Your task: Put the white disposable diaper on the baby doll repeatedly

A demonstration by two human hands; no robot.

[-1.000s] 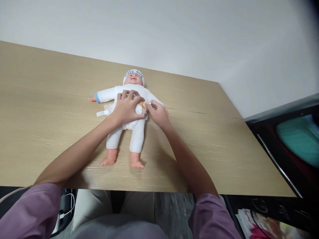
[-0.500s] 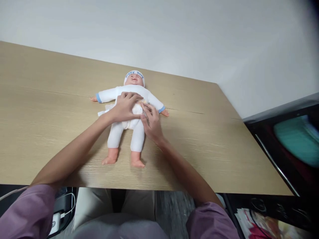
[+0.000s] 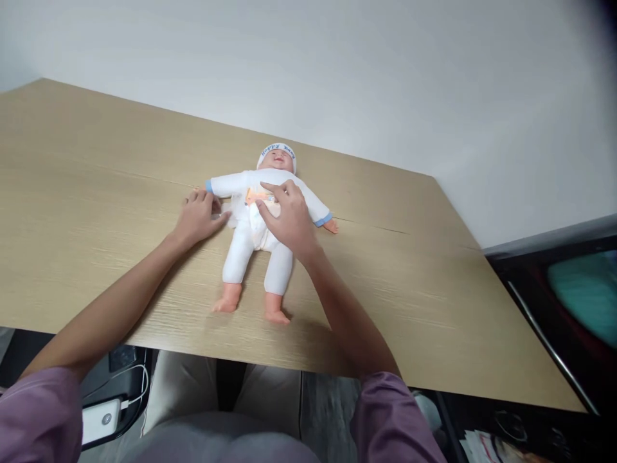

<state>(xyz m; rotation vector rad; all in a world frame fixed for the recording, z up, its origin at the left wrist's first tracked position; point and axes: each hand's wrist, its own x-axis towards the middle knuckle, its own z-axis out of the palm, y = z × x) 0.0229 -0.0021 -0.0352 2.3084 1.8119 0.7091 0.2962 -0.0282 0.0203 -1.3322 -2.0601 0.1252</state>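
A baby doll (image 3: 255,241) in a white suit and a white cap lies on its back on the wooden table (image 3: 96,193), head toward the wall. My right hand (image 3: 288,220) rests on its belly, fingers spread over the waist, just below an orange print on the chest. My left hand (image 3: 198,215) lies beside the doll's hip under its outstretched arm, fingers curled at a white tab of the diaper. What the fingers grip is partly hidden.
A white wall runs behind the table. A dark cabinet (image 3: 554,302) with a teal item stands at the right. Below the table's near edge I see my lap, a white charger (image 3: 101,419) with cables at the left and printed papers at the right.
My left hand slid off the doll's belly to its left side. My right hand moved from the doll's right flank onto the belly. The view shifted slightly left.
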